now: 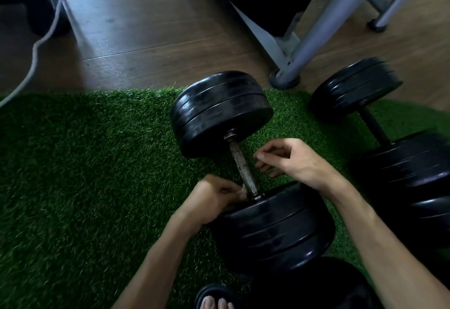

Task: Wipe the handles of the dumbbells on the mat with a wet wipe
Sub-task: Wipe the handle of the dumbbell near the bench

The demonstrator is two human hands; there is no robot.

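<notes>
A black dumbbell lies on the green turf mat (85,162), its rusty metal handle (242,166) bare between two stacks of black plates (219,111). My left hand (214,199) is closed at the near end of the handle, and a small pale scrap, perhaps the wet wipe (243,193), shows at its fingertips. My right hand (289,160) hovers just right of the handle with fingers curled and apart, holding nothing. A second black dumbbell (375,126) lies at the right, half on the mat.
Grey metal frame legs (323,28) stand on the wooden floor behind the mat, one foot close to the far plates. A white cable (46,33) trails at the left. My sandalled foot (216,299) is at the bottom edge.
</notes>
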